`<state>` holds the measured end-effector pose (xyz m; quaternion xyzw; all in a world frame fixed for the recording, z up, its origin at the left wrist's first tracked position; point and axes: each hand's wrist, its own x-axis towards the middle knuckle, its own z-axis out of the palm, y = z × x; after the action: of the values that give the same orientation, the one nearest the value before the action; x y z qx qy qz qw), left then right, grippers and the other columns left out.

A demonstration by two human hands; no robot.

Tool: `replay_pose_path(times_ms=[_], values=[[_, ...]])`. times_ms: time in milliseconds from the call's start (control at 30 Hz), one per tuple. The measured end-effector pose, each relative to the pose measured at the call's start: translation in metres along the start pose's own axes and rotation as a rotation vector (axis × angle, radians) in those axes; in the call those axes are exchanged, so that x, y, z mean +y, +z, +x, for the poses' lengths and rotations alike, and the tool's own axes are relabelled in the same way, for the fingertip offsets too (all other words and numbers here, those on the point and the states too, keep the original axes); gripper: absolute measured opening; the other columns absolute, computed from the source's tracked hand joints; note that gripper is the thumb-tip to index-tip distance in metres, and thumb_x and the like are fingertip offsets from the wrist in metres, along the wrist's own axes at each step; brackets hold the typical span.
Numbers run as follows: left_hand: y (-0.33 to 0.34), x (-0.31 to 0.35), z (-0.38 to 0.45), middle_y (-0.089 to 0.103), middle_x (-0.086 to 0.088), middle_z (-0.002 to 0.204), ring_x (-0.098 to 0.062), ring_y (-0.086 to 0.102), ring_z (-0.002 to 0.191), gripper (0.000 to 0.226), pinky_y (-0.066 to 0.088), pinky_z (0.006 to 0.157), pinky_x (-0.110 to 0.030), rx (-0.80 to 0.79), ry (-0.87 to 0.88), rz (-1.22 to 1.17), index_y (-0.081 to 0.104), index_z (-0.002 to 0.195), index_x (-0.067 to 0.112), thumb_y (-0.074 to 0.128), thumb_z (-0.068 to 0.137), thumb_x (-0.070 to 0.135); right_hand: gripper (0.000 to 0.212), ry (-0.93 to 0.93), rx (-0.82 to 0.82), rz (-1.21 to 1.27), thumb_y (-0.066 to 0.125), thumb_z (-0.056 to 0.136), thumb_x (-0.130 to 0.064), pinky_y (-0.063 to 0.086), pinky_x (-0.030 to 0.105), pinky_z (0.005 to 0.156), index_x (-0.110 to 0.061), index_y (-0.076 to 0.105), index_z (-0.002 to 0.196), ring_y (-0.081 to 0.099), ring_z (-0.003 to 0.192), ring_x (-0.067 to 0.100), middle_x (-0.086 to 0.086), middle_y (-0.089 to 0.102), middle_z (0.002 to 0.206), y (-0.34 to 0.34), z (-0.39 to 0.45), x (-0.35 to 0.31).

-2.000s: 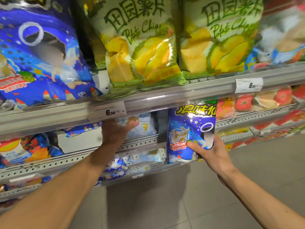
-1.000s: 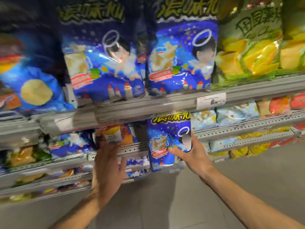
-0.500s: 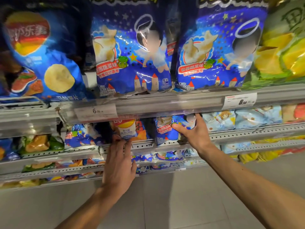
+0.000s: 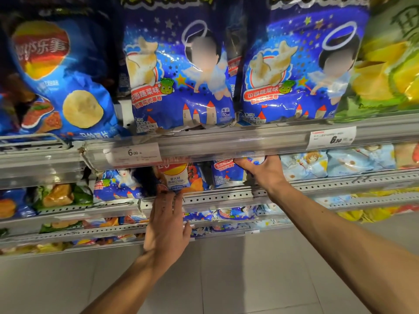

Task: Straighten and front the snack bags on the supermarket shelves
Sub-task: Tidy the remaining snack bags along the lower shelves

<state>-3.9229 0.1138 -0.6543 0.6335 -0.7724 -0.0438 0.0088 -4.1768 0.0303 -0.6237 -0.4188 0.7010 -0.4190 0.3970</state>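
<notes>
Two hands at shelf edge (image 4: 217,197), right hand (image 4: 264,172) gripping blue bag (image 4: 226,174), left hand (image 4: 166,223) flat

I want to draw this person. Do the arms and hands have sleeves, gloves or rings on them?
No. Both forearms are bare as far as the picture shows, with no sleeves in view. The left hand and right hand wear no gloves. I can see no rings, watch or bracelet on either one.
</notes>
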Motion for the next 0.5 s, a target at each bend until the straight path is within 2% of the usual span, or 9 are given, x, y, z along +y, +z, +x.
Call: replay_pose_path(times_ms=[100, 167, 233, 267, 400, 433, 500], values=[[0.001, 0.0, 0.0, 0.047, -0.017, 0.142, -0.037, 0.041, 0.135, 0.082, 0.034, 0.116, -0.046, 0.016, -0.003, -0.01, 0.041, 0.147, 0.005, 0.075, 0.077, 0.032, 0.054, -0.04, 0.013, -0.016, 0.09, 0.073, -0.03, 0.055, 0.047, 0.095, -0.006, 0.064, 0.113, 0.07, 0.1, 0.031, 0.012, 0.074, 0.106, 0.001, 0.0, 0.011], [0.002, 0.001, 0.001, 0.048, -0.018, 0.14, -0.038, 0.042, 0.133, 0.083, 0.035, 0.115, -0.047, 0.023, -0.002, -0.006, 0.042, 0.146, 0.005, 0.076, 0.076, 0.033, 0.064, -0.069, -0.002, -0.02, 0.09, 0.073, -0.024, 0.052, 0.03, 0.101, -0.012, 0.057, 0.126, 0.067, 0.105, 0.016, -0.002, 0.07, 0.111, 0.0, -0.002, 0.021], [0.002, 0.001, 0.001, 0.045, -0.016, 0.142, -0.036, 0.039, 0.136, 0.082, 0.031, 0.118, -0.045, 0.016, -0.005, 0.002, 0.039, 0.147, 0.006, 0.072, 0.079, 0.036, 0.075, -0.115, -0.023, -0.06, 0.09, 0.073, -0.026, 0.044, 0.003, 0.088, -0.018, 0.049, 0.135, 0.063, 0.096, -0.006, -0.017, 0.065, 0.105, -0.003, -0.005, 0.03], [0.003, 0.0, 0.001, 0.044, -0.016, 0.143, -0.036, 0.038, 0.137, 0.081, 0.03, 0.118, -0.045, 0.017, -0.003, 0.004, 0.038, 0.148, 0.006, 0.071, 0.08, 0.036, 0.078, -0.127, -0.032, -0.079, 0.09, 0.073, -0.028, 0.041, -0.002, 0.079, -0.02, 0.048, 0.137, 0.062, 0.092, -0.009, -0.02, 0.064, 0.103, -0.004, -0.005, 0.033], [0.004, -0.002, 0.001, 0.047, -0.017, 0.14, -0.036, 0.042, 0.133, 0.081, 0.035, 0.115, -0.047, 0.035, 0.015, 0.016, 0.041, 0.146, 0.004, 0.074, 0.077, 0.035, 0.073, -0.128, -0.049, -0.146, 0.089, 0.073, -0.038, 0.04, -0.003, 0.068, -0.025, 0.047, 0.13, 0.06, 0.085, -0.007, -0.024, 0.062, 0.097, -0.009, -0.006, 0.032], [0.004, -0.002, 0.001, 0.046, -0.017, 0.141, -0.036, 0.042, 0.134, 0.082, 0.036, 0.115, -0.047, 0.035, 0.017, 0.02, 0.041, 0.146, 0.004, 0.074, 0.077, 0.035, 0.072, -0.125, -0.046, -0.157, 0.089, 0.072, -0.04, 0.042, 0.001, 0.071, -0.024, 0.047, 0.129, 0.061, 0.085, -0.003, -0.02, 0.063, 0.097, -0.009, -0.006, 0.032], [0.003, -0.002, 0.001, 0.044, -0.016, 0.144, -0.035, 0.038, 0.137, 0.082, 0.034, 0.116, -0.046, 0.024, 0.018, 0.016, 0.038, 0.148, 0.005, 0.071, 0.08, 0.037, 0.071, -0.119, -0.036, -0.165, 0.088, 0.072, -0.042, 0.05, 0.019, 0.084, -0.019, 0.048, 0.126, 0.065, 0.092, 0.011, -0.009, 0.068, 0.103, -0.009, -0.008, 0.034]])
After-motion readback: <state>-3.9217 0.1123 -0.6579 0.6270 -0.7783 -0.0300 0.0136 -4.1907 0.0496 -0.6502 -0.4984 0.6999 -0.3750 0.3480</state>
